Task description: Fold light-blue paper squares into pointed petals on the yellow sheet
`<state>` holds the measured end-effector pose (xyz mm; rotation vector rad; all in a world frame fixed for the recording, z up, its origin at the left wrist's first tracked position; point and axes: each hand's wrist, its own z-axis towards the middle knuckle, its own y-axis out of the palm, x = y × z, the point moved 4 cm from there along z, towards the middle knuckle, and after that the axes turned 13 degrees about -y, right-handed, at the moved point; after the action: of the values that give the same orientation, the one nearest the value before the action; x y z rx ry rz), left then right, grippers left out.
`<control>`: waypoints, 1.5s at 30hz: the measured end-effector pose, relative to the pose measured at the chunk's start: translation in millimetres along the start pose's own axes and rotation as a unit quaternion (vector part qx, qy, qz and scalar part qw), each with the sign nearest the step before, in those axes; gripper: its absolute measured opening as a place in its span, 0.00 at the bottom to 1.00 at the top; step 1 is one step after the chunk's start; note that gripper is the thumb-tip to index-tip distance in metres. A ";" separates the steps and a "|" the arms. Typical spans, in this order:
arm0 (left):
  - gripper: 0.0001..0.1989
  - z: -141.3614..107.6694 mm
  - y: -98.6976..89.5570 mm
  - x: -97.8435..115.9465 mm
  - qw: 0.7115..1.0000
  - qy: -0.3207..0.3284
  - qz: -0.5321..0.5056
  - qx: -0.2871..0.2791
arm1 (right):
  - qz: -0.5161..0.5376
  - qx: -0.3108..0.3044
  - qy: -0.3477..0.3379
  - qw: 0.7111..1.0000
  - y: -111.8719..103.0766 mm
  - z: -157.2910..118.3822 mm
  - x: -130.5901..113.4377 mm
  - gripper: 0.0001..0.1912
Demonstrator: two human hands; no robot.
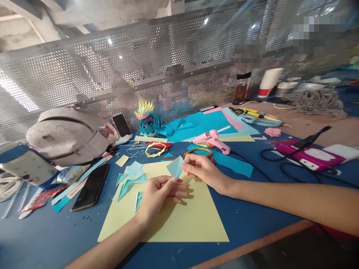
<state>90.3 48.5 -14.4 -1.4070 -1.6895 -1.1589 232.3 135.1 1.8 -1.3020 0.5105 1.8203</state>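
Observation:
A small folded piece of light blue paper [175,167] is held up above a pale yellow sheet [193,220]. My right hand [203,170] pinches its right edge between thumb and fingers. At its lower corner are the thumb and forefinger of my left hand [161,192], closed together, while the other fingers of that hand stretch out to the right. Several folded light blue paper pieces [126,188] lie on the sheet, left of my left hand. Just beyond my right hand is a pair of scissors with yellow handles [200,150], partly hidden.
Behind the sheet lie a pink glue gun [213,140], a yellow paper ring [155,150] and blue paper sheets [196,125]. A folded paper crown-like model [148,121] stands farther back. Left are a phone [92,185] and backpack [70,134]; right, a purple power strip [308,154] with black cables.

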 end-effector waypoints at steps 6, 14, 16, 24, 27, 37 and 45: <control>0.25 4.5 -5.0 3.4 0.999 -0.012 -0.002 0.035 | -0.018 -0.008 -0.017 1.000 1.7 -1.3 -3.5 0.27; 0.26 7.0 -5.1 -0.2 0.999 0.012 -0.007 0.034 | -0.001 -0.100 -0.030 0.995 11.4 -0.9 8.2 0.23; 0.26 8.0 -5.0 -1.2 0.999 0.016 -0.008 0.032 | 0.005 -0.103 -0.027 0.994 11.8 -1.2 9.4 0.24; 0.25 6.7 -7.4 -4.1 0.999 0.028 -0.018 0.040 | 0.004 -0.092 -0.009 0.996 4.0 4.4 7.4 0.24; 0.24 5.8 -8.4 -5.2 0.998 0.030 -0.025 0.044 | -0.008 -0.071 -0.010 0.997 -0.3 6.0 6.2 0.26; 0.25 3.5 -9.5 4.3 0.999 0.020 -0.010 0.044 | -0.014 -0.048 -0.023 0.998 -1.0 4.4 -2.9 0.26; 0.24 1.6 -18.4 13.7 0.995 0.053 -0.003 0.079 | -0.016 -0.071 -0.032 0.997 -1.8 3.6 -2.1 0.22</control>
<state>69.5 54.8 -6.9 -1.2245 -1.6730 -1.0589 231.9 137.9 5.3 -1.3346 0.3289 1.8933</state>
